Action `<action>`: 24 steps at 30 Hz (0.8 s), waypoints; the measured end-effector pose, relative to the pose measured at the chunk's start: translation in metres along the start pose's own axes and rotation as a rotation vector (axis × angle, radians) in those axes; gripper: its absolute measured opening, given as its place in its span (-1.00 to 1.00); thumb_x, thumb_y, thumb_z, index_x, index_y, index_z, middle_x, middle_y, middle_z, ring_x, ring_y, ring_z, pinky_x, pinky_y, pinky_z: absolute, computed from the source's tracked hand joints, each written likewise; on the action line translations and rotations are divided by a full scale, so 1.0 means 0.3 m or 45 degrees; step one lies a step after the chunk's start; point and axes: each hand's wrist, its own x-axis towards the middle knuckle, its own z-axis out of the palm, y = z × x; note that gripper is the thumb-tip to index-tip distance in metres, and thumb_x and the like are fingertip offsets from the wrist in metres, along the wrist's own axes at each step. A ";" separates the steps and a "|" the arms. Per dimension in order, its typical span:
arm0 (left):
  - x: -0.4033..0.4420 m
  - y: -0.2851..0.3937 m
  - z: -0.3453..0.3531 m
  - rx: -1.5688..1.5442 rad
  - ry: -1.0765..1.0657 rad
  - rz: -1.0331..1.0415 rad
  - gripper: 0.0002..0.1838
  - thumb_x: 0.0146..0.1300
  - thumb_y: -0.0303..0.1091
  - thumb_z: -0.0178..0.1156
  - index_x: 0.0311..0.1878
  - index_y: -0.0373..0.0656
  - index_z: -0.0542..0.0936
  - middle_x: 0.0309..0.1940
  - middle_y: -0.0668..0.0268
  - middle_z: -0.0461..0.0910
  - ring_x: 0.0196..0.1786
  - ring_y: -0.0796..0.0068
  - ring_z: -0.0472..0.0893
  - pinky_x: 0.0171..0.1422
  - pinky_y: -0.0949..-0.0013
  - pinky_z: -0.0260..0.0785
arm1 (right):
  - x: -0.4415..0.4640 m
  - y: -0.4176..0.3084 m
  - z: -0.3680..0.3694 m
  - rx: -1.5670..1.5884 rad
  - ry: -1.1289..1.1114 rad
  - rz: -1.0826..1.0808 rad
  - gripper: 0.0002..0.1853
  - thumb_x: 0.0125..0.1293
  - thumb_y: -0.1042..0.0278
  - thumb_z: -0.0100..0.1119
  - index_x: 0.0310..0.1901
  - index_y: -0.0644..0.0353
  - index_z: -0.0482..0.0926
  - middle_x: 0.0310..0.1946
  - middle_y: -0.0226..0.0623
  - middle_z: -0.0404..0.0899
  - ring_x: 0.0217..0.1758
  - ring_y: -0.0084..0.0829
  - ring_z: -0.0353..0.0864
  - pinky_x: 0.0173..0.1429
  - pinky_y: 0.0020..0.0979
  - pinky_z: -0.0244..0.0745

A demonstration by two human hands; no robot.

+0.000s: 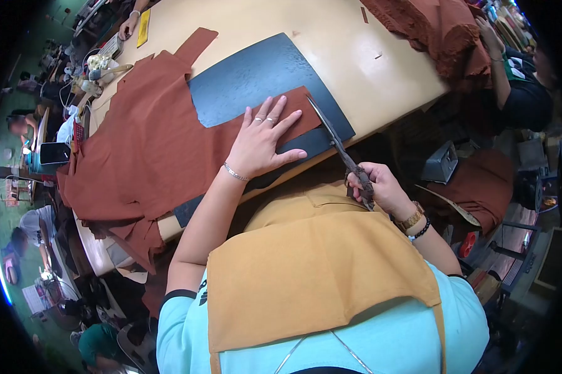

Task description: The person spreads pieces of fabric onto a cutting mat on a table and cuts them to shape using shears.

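Observation:
My left hand [265, 138] lies flat with fingers spread on a strip of reddish-brown leather [296, 106], pressing it against a dark cutting mat [256, 65]. The strip runs on into a large irregular leather hide [144, 134] spread over the left part of the table. In my right hand [384, 187] is a pair of long scissors [332, 134], its handles wrapped in dark, worn material. Their blades point up and left, with the tips at the strip's far right corner. Whether the blades are parted cannot be made out. My fingers hide part of the handles.
The cream tabletop [368, 62] slants away from me. More brown leather [430, 31] is heaped at the far right beside a co-worker's arm [496, 59]. A yellow ruler [144, 28] lies near another person's hand [129, 26]. A brush [109, 71] and a metal container [441, 163] stand off to the sides.

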 end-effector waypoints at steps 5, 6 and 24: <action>0.000 0.003 -0.009 0.005 -0.026 0.032 -0.09 0.11 0.52 0.01 0.46 0.21 0.28 0.54 0.19 0.04 0.57 0.01 -0.02 0.55 -0.25 -0.23 | 0.050 -0.003 0.011 0.011 0.019 -0.026 -0.82 0.37 0.26 0.19 -0.27 0.21 0.57 -0.53 -0.47 0.55 -0.52 -0.70 0.52 -0.40 -0.65 0.42; 0.002 0.003 -0.010 0.001 -0.022 0.037 -0.09 0.11 0.52 0.01 0.46 0.21 0.28 0.54 0.18 0.04 0.57 0.01 -0.02 0.55 -0.25 -0.23 | 0.072 0.010 0.011 0.031 0.031 -0.043 -0.78 0.36 0.22 0.22 -0.29 0.20 0.55 -0.53 -0.49 0.54 -0.52 -0.70 0.52 -0.41 -0.64 0.43; 0.001 -0.001 -0.004 0.000 -0.030 0.038 -0.06 0.09 0.54 0.02 0.47 0.22 0.25 0.54 0.18 0.02 0.57 0.00 -0.03 0.55 -0.25 -0.24 | 0.100 0.003 0.016 0.094 0.016 -0.087 -0.79 0.35 0.26 0.24 -0.22 0.25 0.58 -0.45 -0.48 0.54 -0.47 -0.71 0.54 -0.37 -0.63 0.49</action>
